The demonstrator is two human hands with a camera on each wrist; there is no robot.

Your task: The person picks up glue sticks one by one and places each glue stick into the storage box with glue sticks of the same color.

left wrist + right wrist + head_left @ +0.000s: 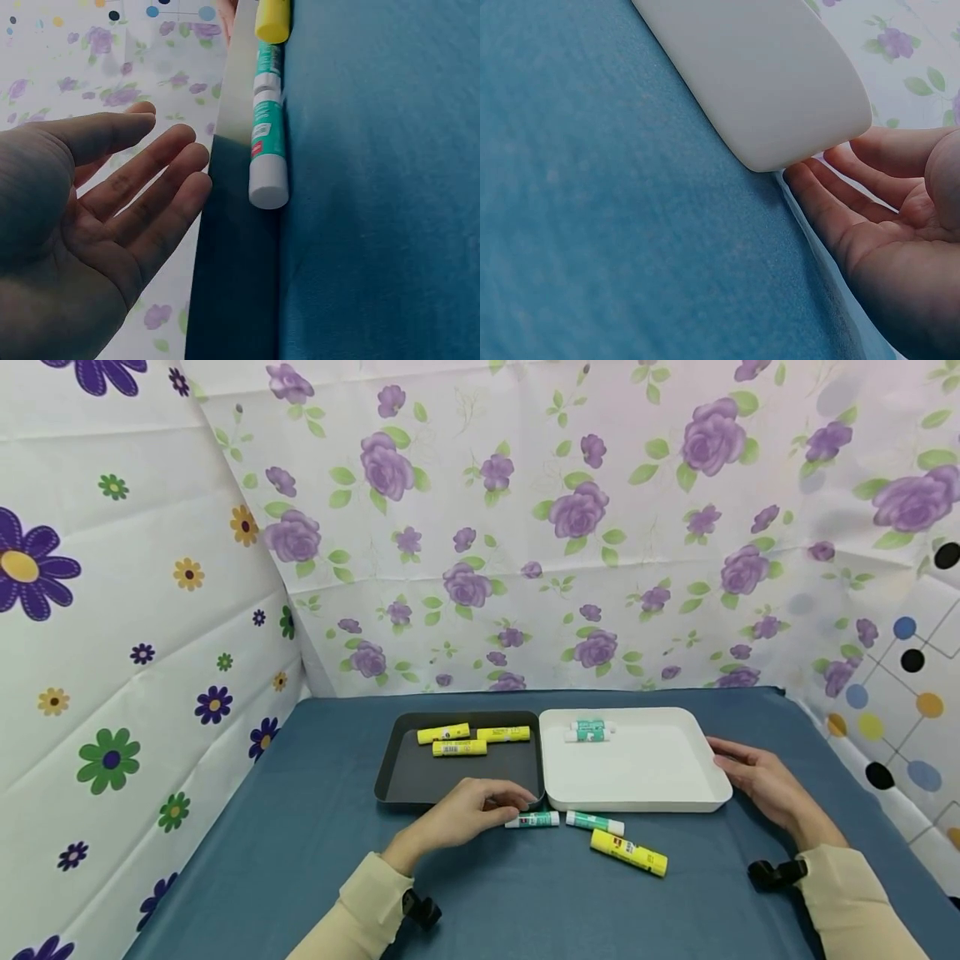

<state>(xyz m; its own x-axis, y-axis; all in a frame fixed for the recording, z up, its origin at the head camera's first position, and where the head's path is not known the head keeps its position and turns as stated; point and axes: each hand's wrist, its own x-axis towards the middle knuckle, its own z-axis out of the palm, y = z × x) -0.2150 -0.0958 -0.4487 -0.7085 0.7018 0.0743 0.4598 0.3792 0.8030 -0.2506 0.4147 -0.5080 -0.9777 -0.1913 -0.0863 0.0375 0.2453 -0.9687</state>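
Note:
My left hand (471, 814) hovers at the front edge of the dark grey tray (405, 789), its fingers loosely bent with nothing held. Just by its fingertips on the cloth lies a green-and-white glue stick (534, 820), seen end-on in the left wrist view as a white-capped tube (268, 142). Beside that one are a second green-and-white glue stick (595, 823) and a larger yellow glue stick (628, 853). At the right end of the white tray (645, 768), the fingertips of my right hand (768, 781) touch its outer wall (780, 97), fingers extended.
Three yellow glue sticks (459, 747) lie in the dark tray. Two green-and-white glue sticks (588, 736) lie near the left side of the white tray. Both trays stand side by side on a blue cloth (495, 902), with flowered sheets (480, 527) hanging behind.

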